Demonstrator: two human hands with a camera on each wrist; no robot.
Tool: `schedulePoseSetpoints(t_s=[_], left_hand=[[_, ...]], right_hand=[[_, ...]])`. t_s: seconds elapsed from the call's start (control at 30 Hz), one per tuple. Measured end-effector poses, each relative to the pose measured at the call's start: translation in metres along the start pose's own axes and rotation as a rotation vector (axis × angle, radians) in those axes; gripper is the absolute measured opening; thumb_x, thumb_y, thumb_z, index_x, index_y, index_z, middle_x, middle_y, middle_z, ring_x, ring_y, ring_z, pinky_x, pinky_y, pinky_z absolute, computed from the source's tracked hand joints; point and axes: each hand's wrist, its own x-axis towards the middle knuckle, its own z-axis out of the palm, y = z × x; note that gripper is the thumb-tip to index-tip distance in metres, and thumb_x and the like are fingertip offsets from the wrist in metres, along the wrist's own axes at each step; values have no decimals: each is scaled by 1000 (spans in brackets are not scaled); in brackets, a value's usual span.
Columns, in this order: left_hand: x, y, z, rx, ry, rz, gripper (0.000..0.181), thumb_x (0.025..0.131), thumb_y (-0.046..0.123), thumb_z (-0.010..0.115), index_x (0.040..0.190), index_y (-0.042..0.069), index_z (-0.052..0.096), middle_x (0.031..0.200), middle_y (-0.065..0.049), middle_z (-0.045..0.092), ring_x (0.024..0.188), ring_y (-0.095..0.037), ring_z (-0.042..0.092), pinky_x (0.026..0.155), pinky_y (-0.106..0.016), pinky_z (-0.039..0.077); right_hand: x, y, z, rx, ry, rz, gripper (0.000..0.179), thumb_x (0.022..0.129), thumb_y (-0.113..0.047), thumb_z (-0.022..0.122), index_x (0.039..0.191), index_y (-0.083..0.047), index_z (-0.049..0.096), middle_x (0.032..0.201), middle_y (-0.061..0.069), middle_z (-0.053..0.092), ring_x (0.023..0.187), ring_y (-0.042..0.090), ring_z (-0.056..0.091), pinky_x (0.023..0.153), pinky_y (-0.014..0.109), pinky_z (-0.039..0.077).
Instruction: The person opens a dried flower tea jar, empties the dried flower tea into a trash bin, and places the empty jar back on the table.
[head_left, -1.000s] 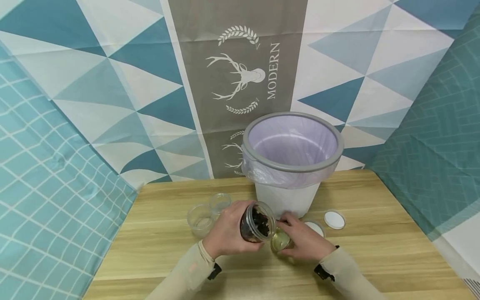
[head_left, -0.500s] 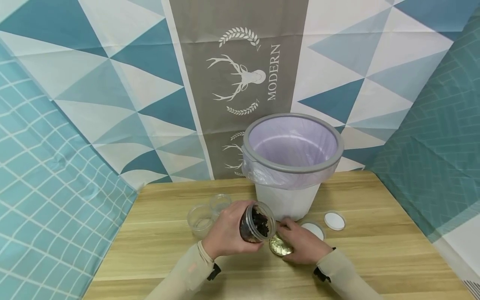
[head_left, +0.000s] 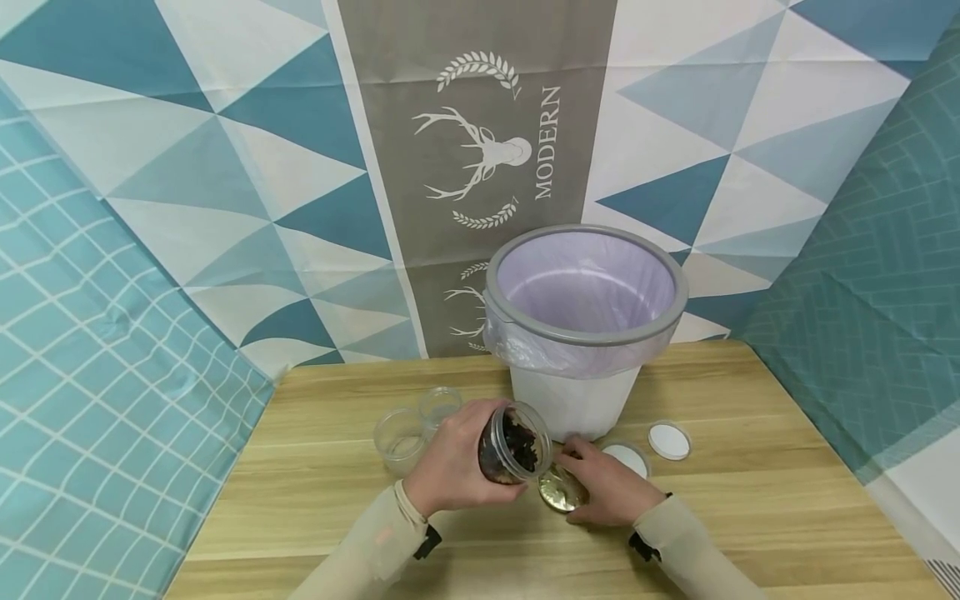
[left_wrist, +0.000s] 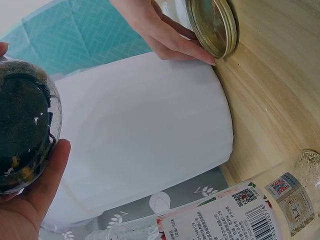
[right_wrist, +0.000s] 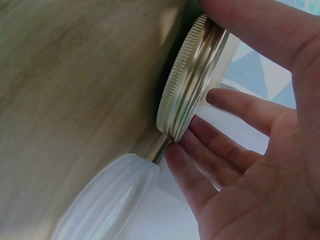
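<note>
In the head view my left hand (head_left: pixel 465 467) grips a clear jar (head_left: pixel 513 443) of dark, crumbly pieces, tilted so its uncovered mouth points right. The left wrist view shows the jar's rounded base (left_wrist: pixel 25 125) between thumb and fingers; the dark contents' kind cannot be made out. My right hand (head_left: pixel 611 487) is at a gold-coloured jar lid (head_left: pixel 561 490) low over the table, with thumb and fingertips at opposite parts of its rim. Up close in the right wrist view, the lid (right_wrist: pixel 187 75) has a ridged metal edge, with fingertips (right_wrist: pixel 175 150) touching it.
A white bin (head_left: pixel 573 400) with a lilac liner stands just behind the hands. Two clear tubs, one larger (head_left: pixel 401 437) and one smaller (head_left: pixel 440 407), stand at the left. White round lids (head_left: pixel 669 441) lie at the right. A labelled clear container (left_wrist: pixel 225 217) shows in the left wrist view.
The gold lid has gone from tilted to lying flatter, and my right hand has lowered slightly with it. My left hand and the jar have stayed in place.
</note>
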Motion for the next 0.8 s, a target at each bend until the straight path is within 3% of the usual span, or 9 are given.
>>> schedulePoseSetpoints(t_s=[0.27, 0.47, 0.63, 0.8], left_hand=[[0, 0, -3, -13, 6, -6, 89, 58, 35, 96, 133, 8, 57, 121, -8, 70, 112, -18, 67, 96, -33, 59], [2, -1, -5, -5, 31, 27, 92, 56, 35, 97, 134, 7, 57, 119, -8, 71, 110, -18, 69, 95, -34, 59], [9, 1, -15, -21, 45, 65, 92, 55, 33, 96, 134, 7, 57, 118, -6, 71, 107, -17, 70, 94, -32, 59], [28, 5, -36, -36, 98, 103, 92, 55, 31, 97, 133, 4, 57, 119, -8, 70, 108, -19, 69, 96, -34, 58]], right_hand=[[1, 0, 0, 39, -12, 5, 82, 68, -33, 97, 139, -10, 63, 129, 7, 55, 109, 19, 62, 95, 38, 58], [0, -1, -3, 13, 18, -6, 81, 70, -36, 96, 139, -11, 63, 130, 6, 56, 107, 18, 63, 92, 37, 58], [2, -6, -15, -80, 145, -60, 62, 79, -35, 89, 134, -16, 67, 126, 2, 62, 104, 17, 66, 86, 38, 60], [5, -27, -50, -98, 361, -190, 47, 84, -25, 85, 128, -16, 71, 116, -3, 67, 99, 13, 66, 81, 32, 59]])
